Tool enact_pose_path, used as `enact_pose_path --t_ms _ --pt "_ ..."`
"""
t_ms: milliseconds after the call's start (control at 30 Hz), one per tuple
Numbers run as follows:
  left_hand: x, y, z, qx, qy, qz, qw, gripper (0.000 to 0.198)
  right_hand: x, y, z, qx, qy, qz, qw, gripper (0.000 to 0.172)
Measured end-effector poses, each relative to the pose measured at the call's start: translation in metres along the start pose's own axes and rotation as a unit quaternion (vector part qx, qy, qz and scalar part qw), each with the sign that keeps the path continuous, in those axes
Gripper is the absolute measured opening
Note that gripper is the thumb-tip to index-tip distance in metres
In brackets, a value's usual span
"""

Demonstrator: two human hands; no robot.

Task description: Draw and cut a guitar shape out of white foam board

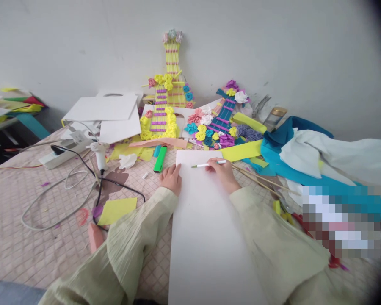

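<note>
A long white board (203, 228) lies flat in front of me, its far end near the craft pieces. In my right hand (224, 173) is a slim white pen (203, 164), pinched between the fingers over the board's far part. The pen points left; I cannot tell if its tip touches the surface. My left hand (171, 178) rests at the board's left edge, fingers lying forward and the index finger along the edge. Just beyond that hand lies a green marker-like stick or box (160, 159).
Decorated paper guitars (158, 110) lean on the wall. At left are a white glue gun (100, 157), cables, a power strip (63, 152) and white sheets (101, 108). Yellow paper (117, 210) lies by my left sleeve. Blue fabric-like paper (279, 156), wooden sticks (263, 180) and scissors (284, 203) lie right.
</note>
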State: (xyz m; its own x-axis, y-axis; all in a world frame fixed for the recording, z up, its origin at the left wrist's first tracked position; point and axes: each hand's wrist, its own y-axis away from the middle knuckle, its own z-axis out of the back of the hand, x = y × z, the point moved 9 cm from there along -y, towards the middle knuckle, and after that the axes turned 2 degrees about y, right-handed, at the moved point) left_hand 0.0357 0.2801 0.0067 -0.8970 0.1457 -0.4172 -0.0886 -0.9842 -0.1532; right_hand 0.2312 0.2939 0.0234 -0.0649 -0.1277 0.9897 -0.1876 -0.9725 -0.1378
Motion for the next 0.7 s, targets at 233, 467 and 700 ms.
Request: enact_pose_path --t_ms 233,467,700 --pt "-0.001 0.0 0.001 0.011 -0.002 0.001 1.0 0.047 0.0 0.003 -0.002 0.033 -0.001 -0.004 0.999 0.012" --pt "-0.001 0.0 0.0 0.009 -0.002 -0.001 1.0 0.047 -0.002 0.008 -0.008 0.072 -0.027 -0.013 0.997 0.012" --pt "-0.001 -0.001 0.0 0.012 0.003 -0.001 1.0 0.047 0.027 0.004 0.021 -0.009 -0.131 0.006 0.991 0.01"
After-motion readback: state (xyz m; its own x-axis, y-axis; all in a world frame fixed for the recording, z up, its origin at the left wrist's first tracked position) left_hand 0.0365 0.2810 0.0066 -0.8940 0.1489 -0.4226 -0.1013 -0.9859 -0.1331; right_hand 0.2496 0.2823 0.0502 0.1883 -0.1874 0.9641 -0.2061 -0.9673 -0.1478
